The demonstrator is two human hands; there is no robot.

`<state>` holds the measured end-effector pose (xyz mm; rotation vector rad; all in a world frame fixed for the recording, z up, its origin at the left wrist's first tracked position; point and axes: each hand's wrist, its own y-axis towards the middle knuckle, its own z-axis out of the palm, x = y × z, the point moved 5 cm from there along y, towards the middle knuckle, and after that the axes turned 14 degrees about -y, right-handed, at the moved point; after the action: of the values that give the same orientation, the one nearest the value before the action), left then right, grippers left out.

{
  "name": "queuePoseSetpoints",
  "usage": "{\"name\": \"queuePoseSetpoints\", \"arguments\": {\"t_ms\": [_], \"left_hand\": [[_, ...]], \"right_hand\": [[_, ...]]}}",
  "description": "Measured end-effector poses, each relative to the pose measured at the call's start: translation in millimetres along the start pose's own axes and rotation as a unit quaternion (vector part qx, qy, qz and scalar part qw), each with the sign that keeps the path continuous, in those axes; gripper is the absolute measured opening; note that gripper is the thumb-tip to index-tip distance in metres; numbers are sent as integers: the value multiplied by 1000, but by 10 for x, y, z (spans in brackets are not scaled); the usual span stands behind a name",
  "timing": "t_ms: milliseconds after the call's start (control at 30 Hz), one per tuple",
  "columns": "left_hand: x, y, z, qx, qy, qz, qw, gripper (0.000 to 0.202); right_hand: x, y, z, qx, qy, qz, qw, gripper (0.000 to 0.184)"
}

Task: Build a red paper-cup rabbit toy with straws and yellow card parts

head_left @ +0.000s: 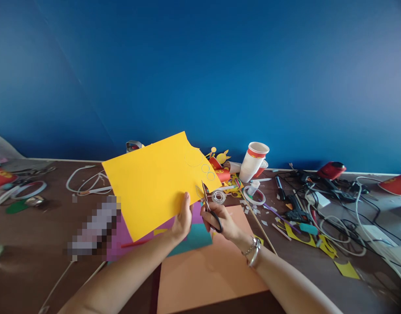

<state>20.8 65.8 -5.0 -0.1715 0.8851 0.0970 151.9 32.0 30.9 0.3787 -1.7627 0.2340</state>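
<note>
two forearms (131, 270) angled inward, left hand (183, 220) pinching yellow paper (148, 183), right hand (224, 220) clasping scissors (205, 198)

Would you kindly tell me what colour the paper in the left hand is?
The paper is yellow, as the head view shows.

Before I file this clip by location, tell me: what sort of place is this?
Most likely a craft workspace: the right hand holds scissors, the left hand a yellow sheet with circles drawn on it, and a yellow offcut lies on the table.
</note>
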Motion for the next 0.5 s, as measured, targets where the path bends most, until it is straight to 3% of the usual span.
{"name": "queuePoseSetpoints", "arguments": {"t_ms": [500], "left_hand": [[-53, 36, 7, 9, 5, 6, 1000, 43]], "right_hand": [[-60, 40, -82, 29, -19, -21, 999, 28]]}}
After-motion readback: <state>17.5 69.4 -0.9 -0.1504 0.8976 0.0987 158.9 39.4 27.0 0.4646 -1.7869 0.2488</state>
